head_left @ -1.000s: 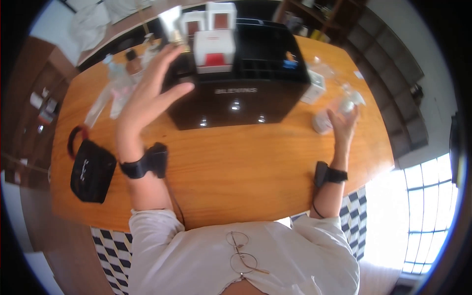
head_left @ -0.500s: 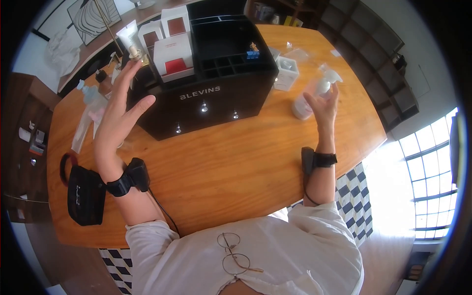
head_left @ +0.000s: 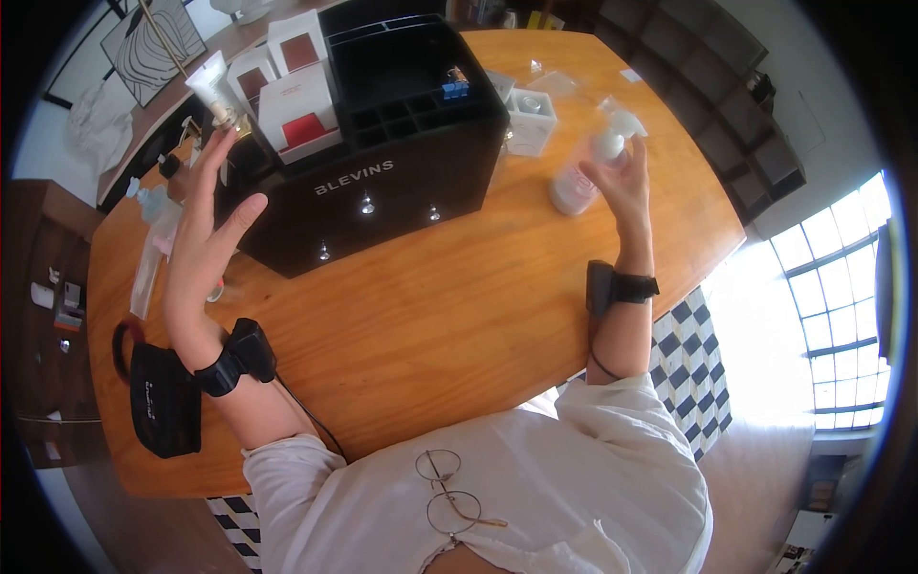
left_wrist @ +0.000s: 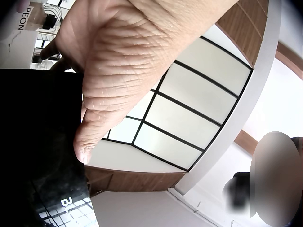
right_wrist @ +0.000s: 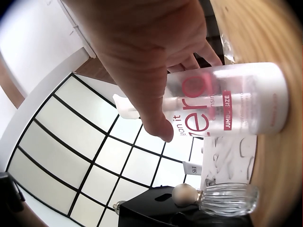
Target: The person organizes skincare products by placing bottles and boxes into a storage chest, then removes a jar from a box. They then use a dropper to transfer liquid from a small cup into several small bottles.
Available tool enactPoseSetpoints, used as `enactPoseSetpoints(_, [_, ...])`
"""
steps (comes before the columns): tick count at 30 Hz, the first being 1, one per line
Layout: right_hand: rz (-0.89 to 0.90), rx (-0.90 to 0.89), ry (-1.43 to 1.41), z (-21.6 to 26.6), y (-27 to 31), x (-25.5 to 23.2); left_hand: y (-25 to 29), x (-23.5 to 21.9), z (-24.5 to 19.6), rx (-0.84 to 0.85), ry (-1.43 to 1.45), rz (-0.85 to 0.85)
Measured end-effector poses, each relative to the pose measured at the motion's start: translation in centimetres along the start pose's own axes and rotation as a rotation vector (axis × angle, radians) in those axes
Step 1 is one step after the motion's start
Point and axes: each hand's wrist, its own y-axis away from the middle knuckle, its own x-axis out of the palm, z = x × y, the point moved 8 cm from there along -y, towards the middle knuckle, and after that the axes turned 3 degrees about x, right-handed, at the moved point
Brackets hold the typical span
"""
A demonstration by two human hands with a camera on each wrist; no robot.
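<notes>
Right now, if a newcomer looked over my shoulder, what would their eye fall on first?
Probably the big black BLEVINS organizer on the wooden table, with white boxes grouped on its top at the left. Next, the pump bottle with pink "zero" lettering, standing to its right by the right hand.
</notes>
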Motion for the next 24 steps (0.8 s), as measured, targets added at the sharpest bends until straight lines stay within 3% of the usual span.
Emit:
enactPoseSetpoints(2, [-0.082,0.038,0.096,0.8,0.2,-0.5,0.0,0.0,-0.3,-0.001,-0.002,0.008])
enactPoseSetpoints(5, [-0.138,0.146,-0.127,1.4,0.9,-1.1,0.0,0.0,-0.6,0.003,-0.013,0.021])
enactPoseSetpoints(14, [0.086,0.203,-0.453,2.6,2.1,0.9,-0.4,0.2,-0.1,-0.011,-0.043,0.067])
enactPoseSetpoints(24, [0.157,0.168,-0.485,4.0,2.5,1.6,-0.5,0.6,0.2,-0.062,-0.021,0.062])
